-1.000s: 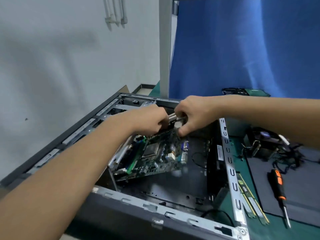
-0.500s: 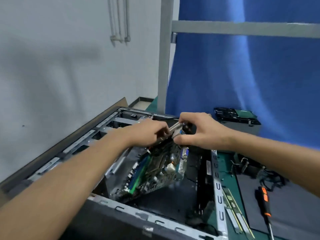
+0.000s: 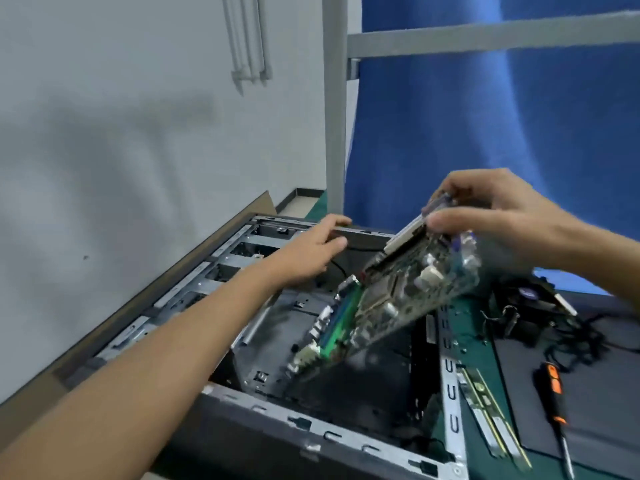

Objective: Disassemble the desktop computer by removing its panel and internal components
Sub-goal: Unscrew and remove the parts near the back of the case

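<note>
Head-worn camera looks down, close over the open case (image 3: 311, 441).

Holding the green motherboard (image 3: 398, 299) steeply tilted by its upper edge, dangling its lower corner over the dark floor of the open grey desktop case (image 3: 294, 420), lying on its side.

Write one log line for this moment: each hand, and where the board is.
step: board removal | right hand: grips circuit board, tilted over open case | left hand: open, on far rim of case
</note>
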